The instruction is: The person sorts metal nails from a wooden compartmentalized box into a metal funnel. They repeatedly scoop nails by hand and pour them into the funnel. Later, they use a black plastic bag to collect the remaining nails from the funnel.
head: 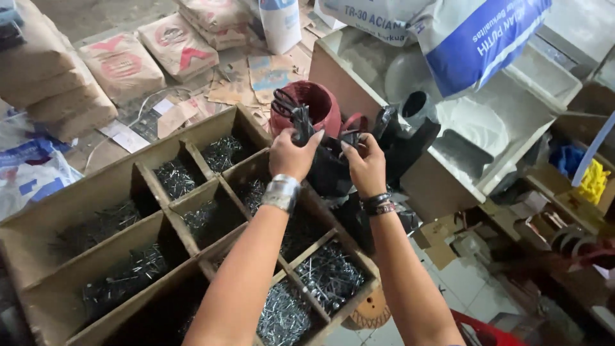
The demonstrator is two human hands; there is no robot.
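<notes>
Black plastic bag (330, 170), dark and crumpled, sits right in the middle of the action, held up over the back edge of a big wooden tray (96, 192) split into compartments. Every compartment is full of grey nails (330, 275). Behind the tray, brown paper sacks (122, 64) lie stacked on the floor, and a white and blue sack (474, 32) leans over a pale wooden box (512, 122) on the right. A dark red bucket (314, 106) stands just behind the bag. Left hand (291, 154), silver cuff on the wrist, is curled tight around the bag's gathered top. Right hand (366, 165), dark bands on the wrist, pinches the bag's edge just beside it, fingers closed on the plastic.
</notes>
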